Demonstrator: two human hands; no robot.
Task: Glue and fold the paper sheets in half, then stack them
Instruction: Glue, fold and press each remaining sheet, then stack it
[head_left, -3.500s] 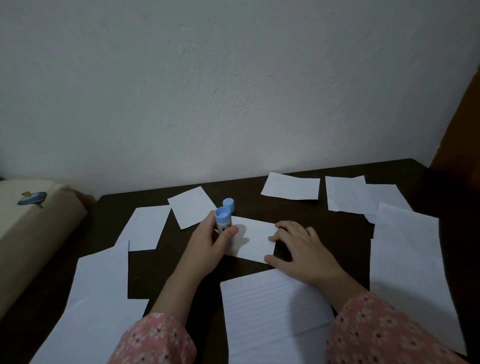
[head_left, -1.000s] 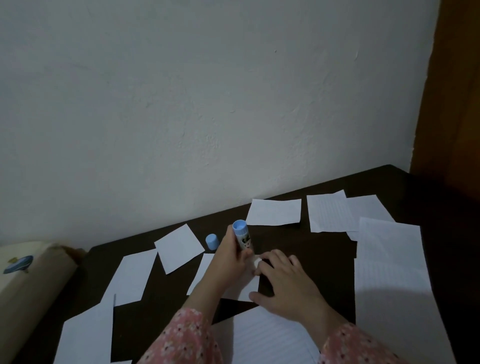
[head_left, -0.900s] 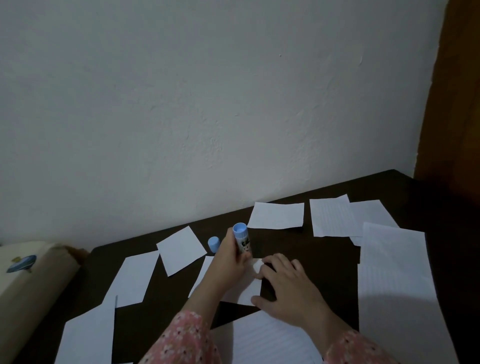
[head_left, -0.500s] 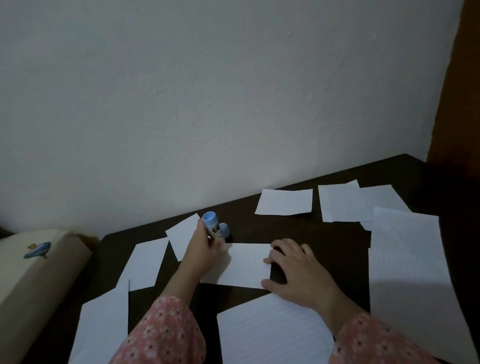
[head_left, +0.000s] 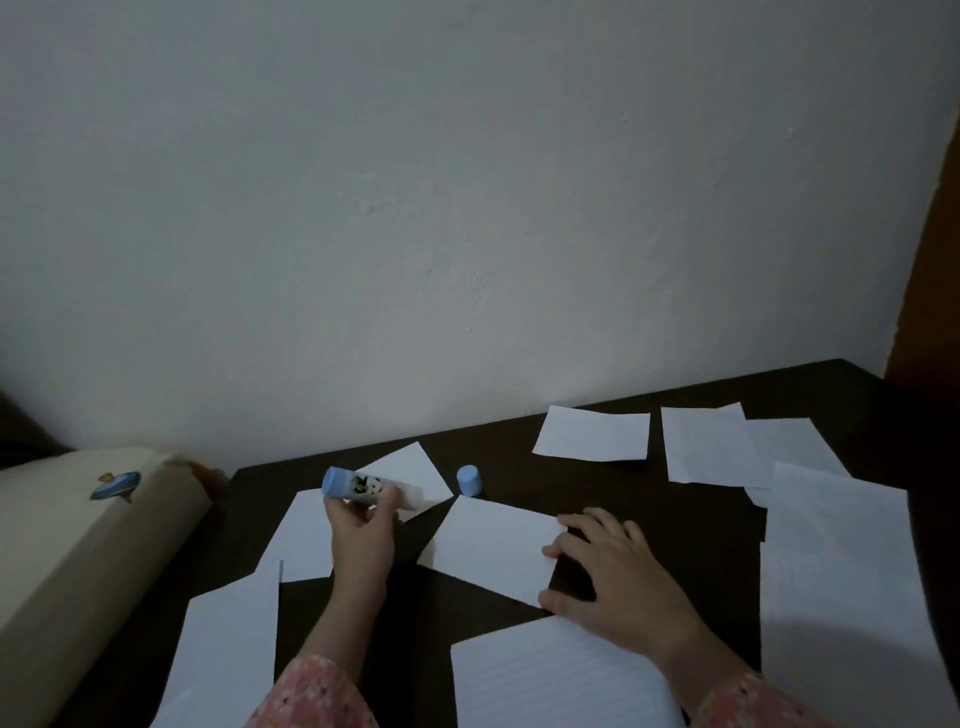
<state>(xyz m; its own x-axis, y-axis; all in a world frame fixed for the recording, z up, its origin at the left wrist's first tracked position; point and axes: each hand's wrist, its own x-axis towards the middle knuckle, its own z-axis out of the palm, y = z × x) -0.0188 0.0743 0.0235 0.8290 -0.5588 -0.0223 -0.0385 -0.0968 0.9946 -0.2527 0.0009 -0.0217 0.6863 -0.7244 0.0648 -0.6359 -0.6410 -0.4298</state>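
A small white paper sheet (head_left: 493, 548) lies flat in the middle of the dark table (head_left: 639, 483). My right hand (head_left: 618, 582) rests on its right edge with the fingers spread flat. My left hand (head_left: 361, 535) grips a glue stick (head_left: 363, 487) with a blue end, tilted nearly sideways to the left of that sheet, over other papers. The stick's blue cap (head_left: 470, 480) stands on the table just behind the sheet.
Several more white sheets lie around: a small one (head_left: 592, 434) at the back, lined ones (head_left: 711, 444) at the back right, a large one (head_left: 841, 597) at right, another (head_left: 556, 680) in front, more (head_left: 228, 644) at left. A beige cushion (head_left: 78, 530) borders the table's left side.
My left hand has carried the glue stick off the middle sheet to the left and tipped it sideways. The right hand stays on the sheet's right edge. The camera has shifted.
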